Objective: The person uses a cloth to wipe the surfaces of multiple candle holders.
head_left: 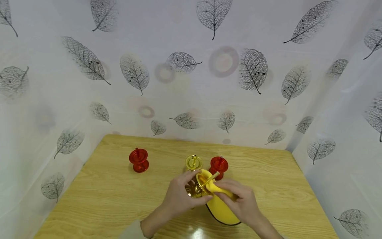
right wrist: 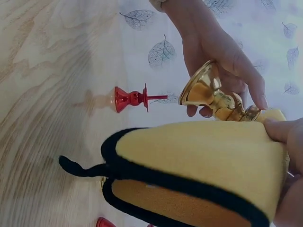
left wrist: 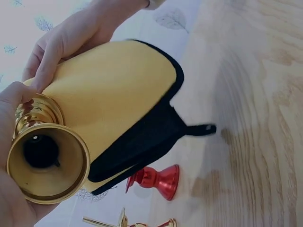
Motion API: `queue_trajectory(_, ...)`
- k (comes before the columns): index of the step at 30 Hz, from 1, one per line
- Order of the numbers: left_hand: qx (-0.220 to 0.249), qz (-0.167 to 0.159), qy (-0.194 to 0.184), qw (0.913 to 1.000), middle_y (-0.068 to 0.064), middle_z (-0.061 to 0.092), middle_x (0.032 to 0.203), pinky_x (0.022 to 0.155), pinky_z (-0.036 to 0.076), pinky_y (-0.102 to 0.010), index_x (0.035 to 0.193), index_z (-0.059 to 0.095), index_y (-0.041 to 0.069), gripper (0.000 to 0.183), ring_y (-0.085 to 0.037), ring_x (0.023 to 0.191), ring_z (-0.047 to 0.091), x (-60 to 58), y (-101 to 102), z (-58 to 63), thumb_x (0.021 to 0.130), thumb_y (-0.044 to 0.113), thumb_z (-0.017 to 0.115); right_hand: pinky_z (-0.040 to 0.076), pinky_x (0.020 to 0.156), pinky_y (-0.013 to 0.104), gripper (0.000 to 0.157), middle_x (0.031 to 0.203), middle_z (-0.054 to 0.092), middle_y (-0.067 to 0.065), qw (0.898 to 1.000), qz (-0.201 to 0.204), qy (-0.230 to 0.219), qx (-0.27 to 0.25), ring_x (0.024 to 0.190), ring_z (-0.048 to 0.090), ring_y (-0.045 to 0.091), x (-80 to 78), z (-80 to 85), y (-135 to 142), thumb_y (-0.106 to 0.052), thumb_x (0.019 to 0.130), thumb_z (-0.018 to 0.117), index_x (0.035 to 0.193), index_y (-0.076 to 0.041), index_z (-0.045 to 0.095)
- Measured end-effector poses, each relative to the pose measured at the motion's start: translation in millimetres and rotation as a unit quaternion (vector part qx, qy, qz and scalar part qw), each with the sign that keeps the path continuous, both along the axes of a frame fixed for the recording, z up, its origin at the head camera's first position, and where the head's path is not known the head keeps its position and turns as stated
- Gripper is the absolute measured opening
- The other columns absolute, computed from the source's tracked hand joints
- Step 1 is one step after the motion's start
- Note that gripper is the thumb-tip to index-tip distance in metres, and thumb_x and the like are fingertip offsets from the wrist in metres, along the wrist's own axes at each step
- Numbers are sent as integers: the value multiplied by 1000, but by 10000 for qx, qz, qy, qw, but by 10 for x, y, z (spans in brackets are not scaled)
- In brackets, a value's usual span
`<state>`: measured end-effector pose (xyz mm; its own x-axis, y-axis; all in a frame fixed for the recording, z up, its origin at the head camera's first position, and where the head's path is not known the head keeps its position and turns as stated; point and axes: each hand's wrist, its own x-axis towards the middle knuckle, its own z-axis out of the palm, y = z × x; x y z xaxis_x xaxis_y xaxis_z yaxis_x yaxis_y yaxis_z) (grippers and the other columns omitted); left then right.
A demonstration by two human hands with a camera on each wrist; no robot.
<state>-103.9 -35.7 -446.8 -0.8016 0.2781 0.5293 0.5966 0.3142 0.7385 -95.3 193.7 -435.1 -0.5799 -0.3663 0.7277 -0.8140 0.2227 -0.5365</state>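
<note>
My left hand (head_left: 180, 192) grips a shiny gold candlestick (right wrist: 203, 90), tilted and held off the table. Its hollow flared base shows toward the left wrist camera, and a thin spike (head_left: 213, 178) rises from its dish. In my right hand (head_left: 240, 199) is a yellow cloth (head_left: 223, 209) with black edging, pinched between thumb and fingers against the candlestick's dish. The rest of the cloth hangs down below that hand, with a black hanging loop (left wrist: 201, 129) at its end. Part of the dish is hidden by the cloth and fingers.
On the wooden table (head_left: 116, 199), a second gold candlestick (head_left: 194, 162) stands just beyond my hands. A red candlestick (head_left: 219, 164) is to its right, and another red candlestick (head_left: 139, 160) stands farther left. Leaf-patterned sheeting (head_left: 185, 89) surrounds the table's back and sides.
</note>
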Motion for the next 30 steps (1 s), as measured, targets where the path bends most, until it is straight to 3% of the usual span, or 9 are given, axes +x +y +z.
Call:
queue_trajectory(7, -473, 346, 328, 9977, 5, 73, 93, 62, 49, -9, 125, 73, 7, 67, 6, 73, 53, 14, 4, 16, 71, 40, 96, 61, 79, 13, 48, 94, 80, 16, 9973, -669, 216, -217, 96, 75, -1, -23, 73, 63, 23, 66, 84, 105, -4, 80)
queue_trajectory(11, -691, 471, 436, 9955, 6, 76, 98, 63, 48, -7, 127, 73, 10, 69, 5, 75, 54, 17, -1, 13, 69, 40, 96, 58, 70, 10, 37, 89, 80, 15, 9948, -935, 284, -292, 87, 73, -4, -30, 113, 109, 17, 70, 86, 100, -4, 80)
queue_trajectory(15, -829, 540, 550, 9936, 4, 79, 107, 67, 51, -9, 129, 72, 11, 72, 2, 80, 61, 22, 0, 15, 68, 40, 97, 60, 80, 11, 16, 92, 81, 15, 9955, -771, 510, -201, 93, 76, 2, -27, 125, 106, -4, 87, 85, 102, -4, 80)
queue_trajectory(18, -907, 574, 655, 9921, 0, 80, 114, 74, 57, -14, 131, 72, 9, 76, -5, 89, 70, 22, 7, 22, 67, 40, 98, 60, 85, 14, 16, 95, 82, 15, 9958, -606, 679, 73, 95, 79, 9, -19, 106, 75, -18, 96, 77, 105, -5, 81)
queue_trajectory(21, -947, 560, 753, 9911, -2, 80, 118, 80, 61, -18, 132, 71, 8, 78, -11, 97, 75, 14, 17, 23, 66, 38, 98, 61, 83, 14, 18, 98, 82, 14, 9959, -490, 631, 424, 90, 80, 16, 3, 75, 39, -20, 99, 73, 108, -7, 81)
queue_trajectory(24, -1040, 563, 853, 9893, -2, 80, 117, 79, 61, -17, 136, 69, 10, 81, -11, 97, 75, 6, 20, 16, 66, 38, 98, 60, 78, 11, 16, 100, 82, 10, 9952, -441, 447, 750, 87, 79, 19, 30, 53, 0, -12, 94, 79, 109, -8, 81)
queue_trajectory(28, -1280, 703, 1061, 9836, 0, 79, 109, 70, 53, -10, 137, 69, 10, 84, -4, 84, 69, -1, 19, -9, 64, 38, 99, 58, 76, 10, 33, 102, 82, 7, 9922, -483, 264, 1120, 88, 79, 18, 52, 47, -56, 4, 79, 86, 108, -8, 81)
queue_trajectory(30, -1406, 750, 1222, 9796, 0, 77, 103, 64, 48, -6, 136, 69, 7, 85, -1, 76, 61, -9, 23, -26, 63, 38, 99, 59, 77, 11, 35, 102, 82, 5, 9906, -584, 157, 1223, 88, 79, 16, 61, 50, -79, 5, 76, 87, 107, -9, 81)
